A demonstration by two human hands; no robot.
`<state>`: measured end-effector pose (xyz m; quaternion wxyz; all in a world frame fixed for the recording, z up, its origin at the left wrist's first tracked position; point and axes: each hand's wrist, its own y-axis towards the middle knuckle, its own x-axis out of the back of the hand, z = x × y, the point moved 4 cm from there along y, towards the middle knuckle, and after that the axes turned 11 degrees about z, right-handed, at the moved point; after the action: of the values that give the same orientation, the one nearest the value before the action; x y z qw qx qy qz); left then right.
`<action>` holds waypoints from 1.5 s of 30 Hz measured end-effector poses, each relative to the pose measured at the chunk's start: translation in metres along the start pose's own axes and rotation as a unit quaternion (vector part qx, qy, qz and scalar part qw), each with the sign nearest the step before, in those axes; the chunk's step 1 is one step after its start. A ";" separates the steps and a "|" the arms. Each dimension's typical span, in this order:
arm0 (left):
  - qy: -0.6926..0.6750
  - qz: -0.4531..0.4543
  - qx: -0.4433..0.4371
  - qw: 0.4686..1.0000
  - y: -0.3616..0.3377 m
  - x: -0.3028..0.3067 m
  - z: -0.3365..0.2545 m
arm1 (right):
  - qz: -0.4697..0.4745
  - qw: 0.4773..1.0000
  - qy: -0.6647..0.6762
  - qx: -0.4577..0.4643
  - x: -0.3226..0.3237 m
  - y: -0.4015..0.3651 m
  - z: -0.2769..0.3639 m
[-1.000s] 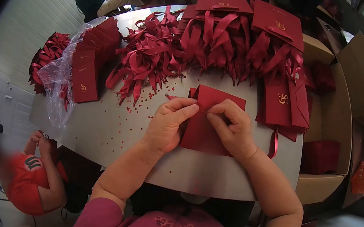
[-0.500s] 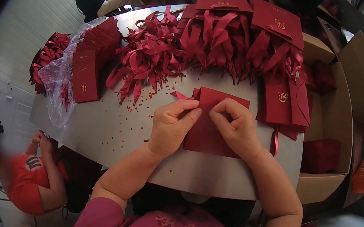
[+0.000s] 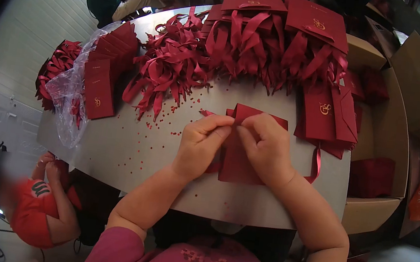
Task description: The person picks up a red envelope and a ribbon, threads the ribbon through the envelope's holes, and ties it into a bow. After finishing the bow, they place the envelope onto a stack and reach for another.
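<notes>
My two hands meet over the red bag (image 3: 238, 167), which lies on the grey table (image 3: 259, 203) straight in front of me. My left hand (image 3: 202, 143) is at the bag's upper left: the tips of my thumb and forefinger come together right over its edge, while the back of the hand and the wrist stay out over the bare tabletop. My right hand (image 3: 270, 145) lies across the bag's right part, the fingers curled in and the thumb up against the forefinger, so that it hides much of the panel. The two sets of fingertips are just beside each other, near the top of the bag. I cannot tell whether either hand grips paper or ribbon, since my own fingers cover the spot.

Below my fingers the bag's lower part shows, its bottom edge towards me; its upper edge shows beyond my knuckles. A ribbon end (image 3: 206, 113) pokes out just past my left forefinger. To the right of my right hand, apart from it, is a stack of bags (image 3: 336, 116), with a loop of ribbon (image 3: 316, 169) hanging near my right wrist. Beyond both hands lies a heap of ribbons (image 3: 171, 62).
</notes>
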<state>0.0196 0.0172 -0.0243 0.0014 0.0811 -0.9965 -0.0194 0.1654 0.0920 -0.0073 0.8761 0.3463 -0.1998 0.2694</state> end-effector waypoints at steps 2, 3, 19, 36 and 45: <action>-0.081 0.032 0.035 0.996 0.007 0.000 0.004 | 0.053 0.975 0.173 -0.131 0.004 0.001 -0.012; -0.161 0.062 0.070 0.983 0.010 -0.001 0.008 | 0.106 0.900 0.337 -0.255 -0.002 -0.003 -0.021; 0.384 0.195 -0.099 0.897 0.024 0.040 -0.022 | 0.234 0.920 0.243 -0.201 -0.011 -0.005 -0.030; 0.487 0.052 -0.059 0.870 0.032 0.070 -0.001 | 0.214 0.968 -0.080 -0.100 0.020 -0.005 -0.001; 0.495 -0.039 -0.081 0.864 0.034 0.079 0.000 | 0.191 0.959 0.008 -0.208 0.120 0.006 0.014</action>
<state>-0.0636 0.0383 -0.0233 0.5006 0.1183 -0.8556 -0.0571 0.2524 0.1260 0.0693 0.8623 0.1095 -0.3074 0.3872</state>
